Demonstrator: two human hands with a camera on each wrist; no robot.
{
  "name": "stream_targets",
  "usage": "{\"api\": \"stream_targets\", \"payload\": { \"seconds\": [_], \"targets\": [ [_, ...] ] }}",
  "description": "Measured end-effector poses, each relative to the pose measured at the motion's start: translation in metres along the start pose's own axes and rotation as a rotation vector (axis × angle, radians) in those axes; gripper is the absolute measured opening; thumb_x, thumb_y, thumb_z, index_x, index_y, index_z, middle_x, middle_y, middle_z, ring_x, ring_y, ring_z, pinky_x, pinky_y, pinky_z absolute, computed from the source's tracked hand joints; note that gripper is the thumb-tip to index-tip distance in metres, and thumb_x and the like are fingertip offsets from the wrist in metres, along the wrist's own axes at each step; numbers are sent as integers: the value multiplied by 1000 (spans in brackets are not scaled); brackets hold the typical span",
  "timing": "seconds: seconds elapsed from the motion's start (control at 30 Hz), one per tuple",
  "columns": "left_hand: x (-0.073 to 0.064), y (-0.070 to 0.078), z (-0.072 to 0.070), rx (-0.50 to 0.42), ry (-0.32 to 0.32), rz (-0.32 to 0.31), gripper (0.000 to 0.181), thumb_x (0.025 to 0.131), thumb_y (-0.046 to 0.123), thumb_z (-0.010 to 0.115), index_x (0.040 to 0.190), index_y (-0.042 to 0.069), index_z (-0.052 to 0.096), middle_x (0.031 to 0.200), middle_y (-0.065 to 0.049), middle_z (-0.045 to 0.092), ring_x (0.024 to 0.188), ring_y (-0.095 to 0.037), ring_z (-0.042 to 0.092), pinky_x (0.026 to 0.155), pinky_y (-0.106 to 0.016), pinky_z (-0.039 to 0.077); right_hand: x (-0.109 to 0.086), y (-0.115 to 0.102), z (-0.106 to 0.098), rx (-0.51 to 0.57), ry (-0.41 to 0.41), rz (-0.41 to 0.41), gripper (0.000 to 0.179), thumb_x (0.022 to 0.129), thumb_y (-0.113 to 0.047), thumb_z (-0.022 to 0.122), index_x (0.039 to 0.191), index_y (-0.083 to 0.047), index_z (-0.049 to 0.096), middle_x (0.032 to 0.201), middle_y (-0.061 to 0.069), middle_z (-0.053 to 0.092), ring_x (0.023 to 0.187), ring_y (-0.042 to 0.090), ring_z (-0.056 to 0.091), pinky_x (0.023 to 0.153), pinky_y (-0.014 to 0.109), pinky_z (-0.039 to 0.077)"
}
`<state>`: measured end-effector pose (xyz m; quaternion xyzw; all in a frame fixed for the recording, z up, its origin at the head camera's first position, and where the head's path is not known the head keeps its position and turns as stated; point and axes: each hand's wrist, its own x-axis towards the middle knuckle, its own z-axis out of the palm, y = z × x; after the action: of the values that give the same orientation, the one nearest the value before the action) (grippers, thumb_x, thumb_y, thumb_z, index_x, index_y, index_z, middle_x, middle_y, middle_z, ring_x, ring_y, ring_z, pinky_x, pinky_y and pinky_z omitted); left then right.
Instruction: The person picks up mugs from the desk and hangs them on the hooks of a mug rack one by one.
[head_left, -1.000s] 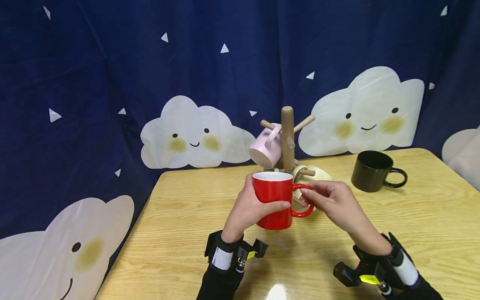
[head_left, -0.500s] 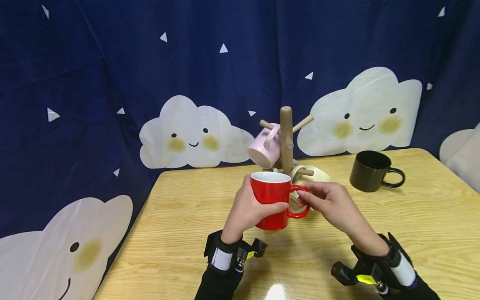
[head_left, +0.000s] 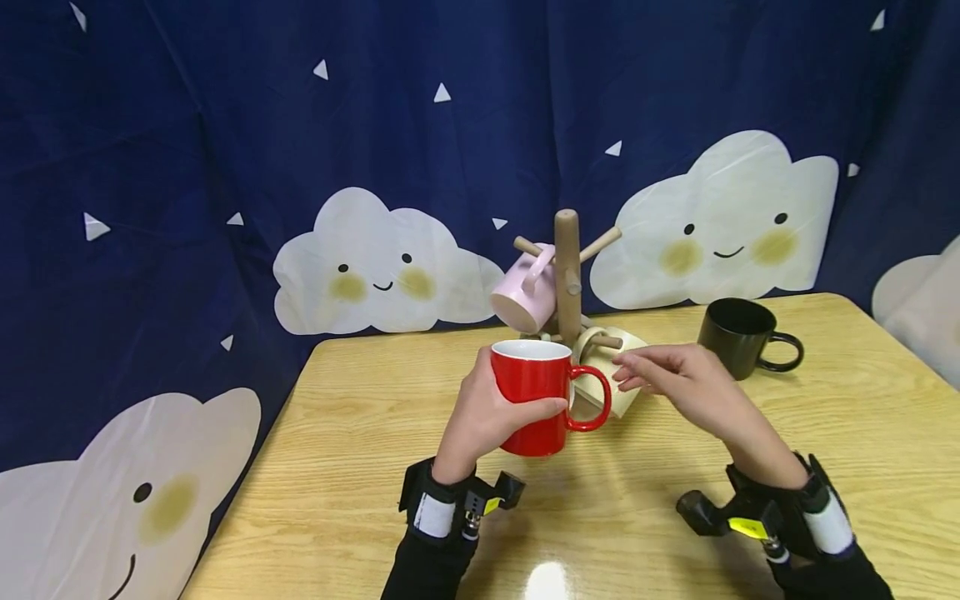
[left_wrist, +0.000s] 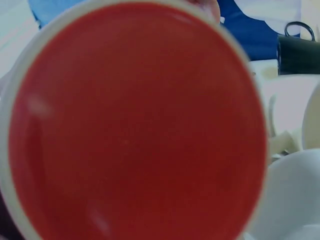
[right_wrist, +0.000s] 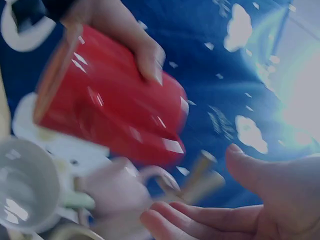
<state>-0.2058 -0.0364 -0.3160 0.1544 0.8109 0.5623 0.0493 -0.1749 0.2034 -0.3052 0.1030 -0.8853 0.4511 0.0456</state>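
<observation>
My left hand (head_left: 483,412) grips the red mug (head_left: 528,392) by its body, thumb across the front. The mug is upright above the table, its white inside showing and its handle turned right. Its red base (left_wrist: 135,125) fills most of the left wrist view. My right hand (head_left: 686,383) is just right of the handle, apart from it, with fingers relaxed and nothing held. Directly behind stands a wooden mug tree (head_left: 567,275). From it hang a pink mug (head_left: 517,296) at upper left and a cream mug (head_left: 618,367) low on the right, partly covered by my right fingertips.
A black mug (head_left: 735,333) stands on the wooden table (head_left: 360,517) at the back right, handle to the right. In the right wrist view, a white-lined mug (right_wrist: 30,185) shows at lower left beside a pale green handle (right_wrist: 77,200). A navy curtain (head_left: 187,125) hangs behind.
My right hand has let go of the red mug's handle and moved a little right, its fingers loosening. The left hand still holds the mug, slightly further left in view.
</observation>
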Motion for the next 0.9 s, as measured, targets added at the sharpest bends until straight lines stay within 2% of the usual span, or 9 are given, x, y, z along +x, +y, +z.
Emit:
{"api": "stream_targets", "payload": {
  "seconds": [0.1,0.17,0.27,0.43,0.53,0.67,0.8,0.9],
  "targets": [
    [-1,2,1,-118,32,-4,71,68,25,79,125,17,37,118,0,53,106,-21,52,78,-37,53,-2,9,-19,45,78,5,43,99,-31,40,114,5,60,91,-2,71,79,-4,64,70,14,50],
    [-1,4,3,-214,58,4,70,69,22,78,126,18,37,120,0,52,108,-21,51,79,-37,53,-4,15,-30,79,128,7,46,99,-32,38,113,5,59,87,-11,70,79,-5,64,69,13,50],
    [-2,5,10,-344,94,31,66,72,20,76,126,18,38,122,0,52,111,-21,50,81,-38,53,-8,23,-43,131,181,2,38,99,-33,39,108,-5,63,82,-20,67,77,-4,65,67,12,50],
    [-1,9,24,-528,183,53,61,74,20,71,126,17,38,122,-2,51,113,-22,49,83,-38,52,-15,31,-55,236,222,-45,25,98,-28,42,96,-25,66,81,-16,70,75,-1,67,66,12,50],
    [3,11,33,-653,244,88,61,76,20,68,128,14,35,124,-6,49,115,-24,48,86,-39,51,-15,33,-58,267,223,-63,25,98,-26,42,96,-24,66,81,-14,71,75,0,67,66,12,50],
    [13,13,44,-795,301,103,61,77,20,67,129,13,34,126,-7,48,116,-25,47,87,-39,51,-14,32,-58,252,226,-59,25,98,-27,42,95,-24,67,81,-15,70,75,0,67,66,12,50],
    [23,14,54,-876,338,83,62,78,21,68,129,14,34,126,-6,49,117,-24,48,88,-37,50,-14,29,-57,226,230,-51,25,98,-28,42,93,-29,66,81,-18,69,74,-2,67,65,12,50],
    [29,13,60,-902,372,72,62,78,21,69,129,14,34,125,-6,49,117,-24,48,89,-37,50,-13,27,-56,202,225,-36,25,98,-29,41,92,-32,65,80,-20,68,73,-2,66,65,12,50]
  ]
}}
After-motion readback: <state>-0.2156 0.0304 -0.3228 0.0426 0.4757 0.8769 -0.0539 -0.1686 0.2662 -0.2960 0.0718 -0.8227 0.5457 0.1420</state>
